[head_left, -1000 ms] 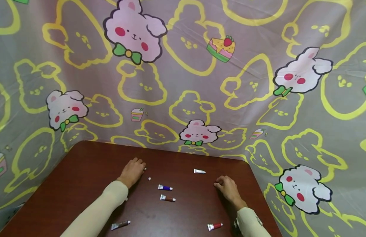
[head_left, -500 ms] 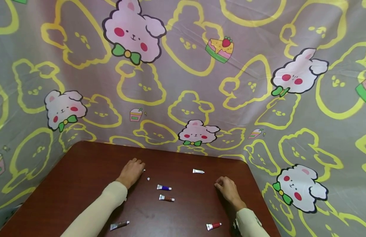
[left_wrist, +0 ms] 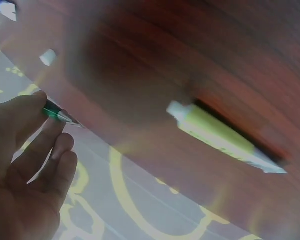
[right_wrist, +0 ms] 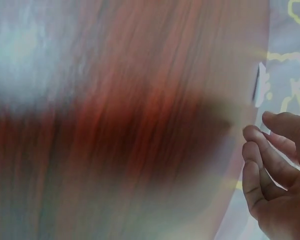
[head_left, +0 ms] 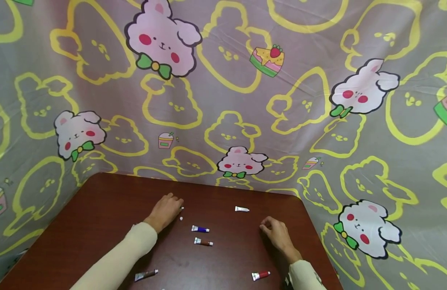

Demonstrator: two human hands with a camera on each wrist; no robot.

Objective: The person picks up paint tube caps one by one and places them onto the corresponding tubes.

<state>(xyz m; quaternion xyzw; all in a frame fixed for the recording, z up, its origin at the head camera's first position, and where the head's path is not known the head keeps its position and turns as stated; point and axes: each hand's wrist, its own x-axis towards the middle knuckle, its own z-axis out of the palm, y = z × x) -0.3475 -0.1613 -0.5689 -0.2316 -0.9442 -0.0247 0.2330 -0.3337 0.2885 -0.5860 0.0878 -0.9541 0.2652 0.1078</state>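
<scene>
My left hand [head_left: 166, 212] is over the far left of the table, its thumb and fingers pinching a small green paint tube [left_wrist: 53, 108]. In the head view the hand hides most of that tube. Close to the fingers lies a loose white cap [head_left: 181, 218]. A yellow paint tube [left_wrist: 217, 134] rests on the table in the left wrist view, largely hidden behind the left sleeve in the head view. On the right side my right hand [head_left: 275, 233] rests with loosely bent fingers and holds nothing. A white tube [head_left: 242, 209] lies beyond it to the left.
Between the hands lie a blue tube [head_left: 200, 229] and a reddish-brown tube [head_left: 203, 242]. Nearer are a dark brown tube [head_left: 146, 275] at left and a red tube [head_left: 261, 276] at right. A patterned curtain [head_left: 223, 92] borders the wooden table [head_left: 223, 266].
My left hand has shifted slightly right, closer to the loose cap, with the green paint tube in it. The right hand has barely moved.
</scene>
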